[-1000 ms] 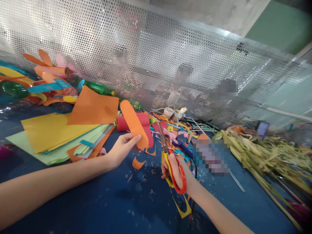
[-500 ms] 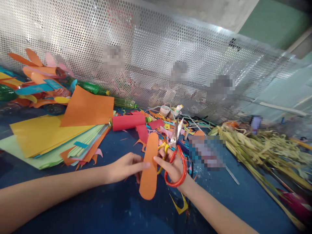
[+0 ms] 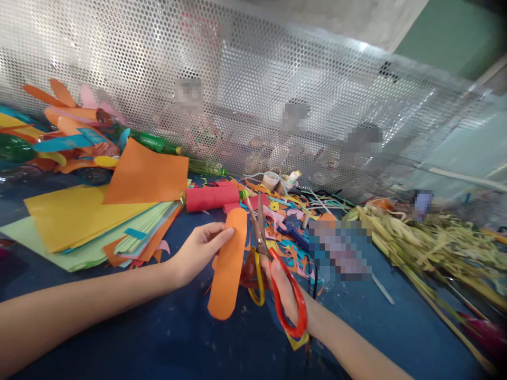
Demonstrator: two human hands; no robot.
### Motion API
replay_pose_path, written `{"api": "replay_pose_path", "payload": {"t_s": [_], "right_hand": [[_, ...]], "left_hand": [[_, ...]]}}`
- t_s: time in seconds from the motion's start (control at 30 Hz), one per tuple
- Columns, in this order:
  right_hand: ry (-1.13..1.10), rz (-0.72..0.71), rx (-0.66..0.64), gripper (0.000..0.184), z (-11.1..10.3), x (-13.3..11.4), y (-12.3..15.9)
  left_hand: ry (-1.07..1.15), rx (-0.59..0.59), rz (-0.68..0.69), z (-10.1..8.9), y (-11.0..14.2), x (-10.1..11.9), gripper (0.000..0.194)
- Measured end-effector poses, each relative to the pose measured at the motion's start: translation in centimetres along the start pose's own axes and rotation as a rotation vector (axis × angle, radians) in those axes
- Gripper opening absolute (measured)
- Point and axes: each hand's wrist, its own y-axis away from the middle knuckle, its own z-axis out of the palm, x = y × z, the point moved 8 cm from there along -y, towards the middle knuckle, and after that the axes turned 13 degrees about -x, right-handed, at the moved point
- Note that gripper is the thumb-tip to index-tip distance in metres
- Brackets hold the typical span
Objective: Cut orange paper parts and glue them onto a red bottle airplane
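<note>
Blue table [image 3: 158, 338]: left hand [image 3: 202, 247] now pinches orange strip [image 3: 227, 272] nearer upper end.

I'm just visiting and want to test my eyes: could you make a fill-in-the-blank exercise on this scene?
The left hand holds a paper strip coloured ____.
The right hand holds a cutting tool called ____.
One handle loop is red; the other is ____.
The surface beneath is ____.
Missing words: orange; scissors; yellow; blue.
</note>
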Motion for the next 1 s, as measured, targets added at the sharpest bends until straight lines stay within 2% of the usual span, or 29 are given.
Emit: {"api": "replay_pose_path", "payload": {"t_s": [0.1,0.27,0.43,0.67,1.0], "right_hand": [[0.034,0.014,-0.076,0.057,0.6,-0.3,0.5],[0.269,-0.036,-0.031,0.047,0.7,-1.7,0.9],[0.45,-0.049,-0.045,0.048,0.9,-2.0,0.9],[0.505,-0.015,-0.04,0.051,0.9,-1.9,0.9],[0.433,-0.098,-0.058,0.047,1.1,-2.2,0.6]], "left_hand": [[0.028,-0.003,0.006,0.1,0.1,0.6,0.025],[0.05,-0.011,0.011,0.5,0.4,1.1,0.024],[0.057,-0.039,0.015,0.9,0.7,1.4,0.025],[0.065,-0.025,0.025,1.1,1.0,1.9,0.024],[0.125,-0.059,0.015,1.7,1.2,1.5,0.022]]}}
